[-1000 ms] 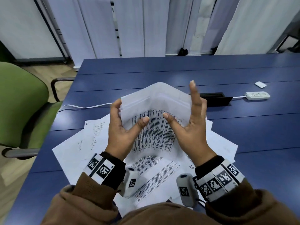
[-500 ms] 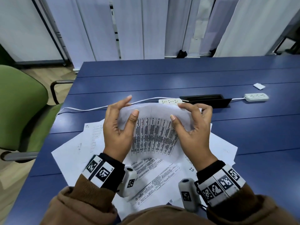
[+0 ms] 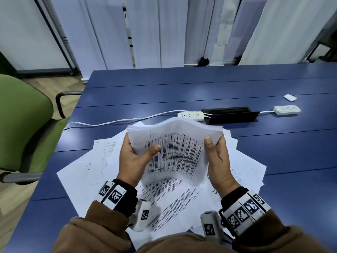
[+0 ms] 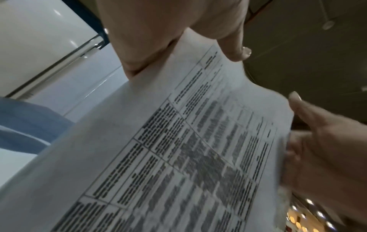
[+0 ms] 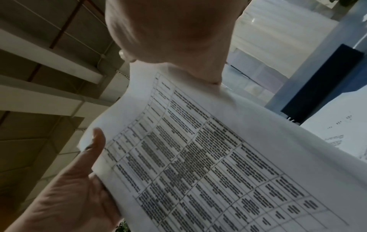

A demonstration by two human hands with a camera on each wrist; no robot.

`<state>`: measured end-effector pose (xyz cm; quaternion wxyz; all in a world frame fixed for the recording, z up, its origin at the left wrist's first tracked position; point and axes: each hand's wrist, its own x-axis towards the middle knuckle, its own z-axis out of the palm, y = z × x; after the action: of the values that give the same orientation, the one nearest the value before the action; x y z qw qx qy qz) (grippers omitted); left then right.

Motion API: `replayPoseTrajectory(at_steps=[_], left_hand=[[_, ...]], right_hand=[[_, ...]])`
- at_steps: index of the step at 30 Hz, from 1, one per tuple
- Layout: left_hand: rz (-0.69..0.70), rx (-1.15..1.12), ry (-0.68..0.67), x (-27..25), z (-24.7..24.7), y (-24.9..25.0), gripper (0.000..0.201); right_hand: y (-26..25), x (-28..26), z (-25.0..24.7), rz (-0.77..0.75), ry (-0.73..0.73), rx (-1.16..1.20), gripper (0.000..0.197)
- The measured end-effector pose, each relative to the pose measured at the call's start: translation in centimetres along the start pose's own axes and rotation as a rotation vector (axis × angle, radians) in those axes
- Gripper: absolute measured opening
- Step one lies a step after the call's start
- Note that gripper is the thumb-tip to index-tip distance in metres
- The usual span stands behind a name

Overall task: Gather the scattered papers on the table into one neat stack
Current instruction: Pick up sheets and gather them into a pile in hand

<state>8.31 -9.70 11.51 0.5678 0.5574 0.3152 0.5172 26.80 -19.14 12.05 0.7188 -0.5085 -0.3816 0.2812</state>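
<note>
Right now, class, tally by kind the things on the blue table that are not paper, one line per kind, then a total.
Power strips: 2
Black cable box: 1
Small white packet: 1
Total: 4

Bare blue table (image 3: 182,83) lies open beyond the scattered papers (image 3: 82,176). Two power strips (image 3: 190,115), a white cable (image 3: 109,122) and an open cable box (image 3: 231,115) cross the middle
</note>
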Motion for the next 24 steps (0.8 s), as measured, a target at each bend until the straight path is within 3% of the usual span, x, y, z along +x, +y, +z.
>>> replayPoseTrajectory(at_steps=[4, 6, 9, 14, 17, 20, 22, 24], left_hand=[[-0.017, -0.061, 0.05, 0.5, -0.7, -0.6, 0.08], [-0.047, -0.058, 0.025, 0.7, -0.9, -0.8, 0.09], [-0.09, -0.014, -0.07, 0.1, -0.2, -0.9, 0.095], [-0.109, -0.07, 0.034, 0.8, -0.9, -0.7, 0.095], [-0.172, -0.012, -0.021, 0.4, -0.4, -0.4, 0.085], [-0.165, 0.032, -0.082, -0.2, 0.8, -0.1, 0.051], [-0.142, 0.032, -0.083, -0.1, 0.9, 0.1, 0.045], [-0.121, 0.032, -0.073, 0.0, 0.7, 0.1, 0.055]], right_hand=[[0.5, 0.6, -1.1, -0.033, 0.13, -0.013, 0.057], [0.8, 0.6, -1.3, 0.007, 0.128, -0.013, 0.063], [0.6, 0.1, -0.2, 0.024, 0.012, -0.027, 0.061], [0.1, 0.4, -1.0, -0.039, 0.173, -0.074, 0.055], [-0.3, -0.2, -0.4, -0.087, 0.105, -0.117, 0.067], [-1.2, -0.5, 0.9, -0.312, 0.037, -0.342, 0.088], [-1.2, -0.3, 0.8, -0.439, 0.045, -0.515, 0.079], [-1.5, -0.3, 0.6, -0.407, 0.045, -0.571, 0.063]])
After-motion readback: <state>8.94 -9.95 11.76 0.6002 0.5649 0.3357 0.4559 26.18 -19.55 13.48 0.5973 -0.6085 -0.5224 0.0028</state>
